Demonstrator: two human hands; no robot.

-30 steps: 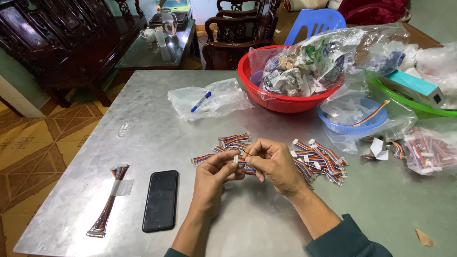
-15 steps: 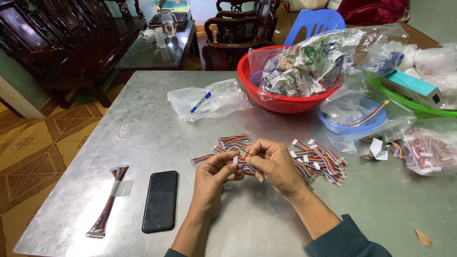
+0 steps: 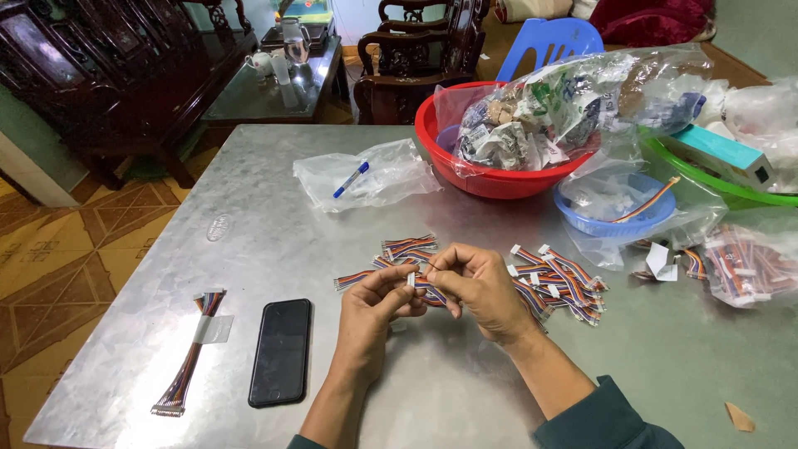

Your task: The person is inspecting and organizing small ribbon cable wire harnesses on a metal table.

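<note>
Grey sheet-metal table [image 3: 274, 208] fills most of my view, with dark carved wooden furniture and a patterned tile floor behind it at the upper left. At centre frame I have both hands together over a short rainbow ribbon cable [image 3: 420, 285]. My left hand [image 3: 376, 309] pinches one end between thumb and forefinger, the other fingers curled in. My right hand [image 3: 475, 287] is closed round the other end, near what looks like its small white connector; how the fingertips sit I cannot tell.

Against the views from a second and half a second ago, almost nothing has shifted: the same pinch, the same spot above the table, only a slight working of the fingers. I judge the cable is being handled in place, not set down.

Just right of my hands lies a loose pile of like cables [image 3: 559, 283]; a few more [image 3: 407, 246] lie just above them. At lower left sit a black phone [image 3: 281, 352] and a taped long cable bundle [image 3: 189, 366]. A red basin [image 3: 490, 179] of bagged parts sits at upper centre.
</note>
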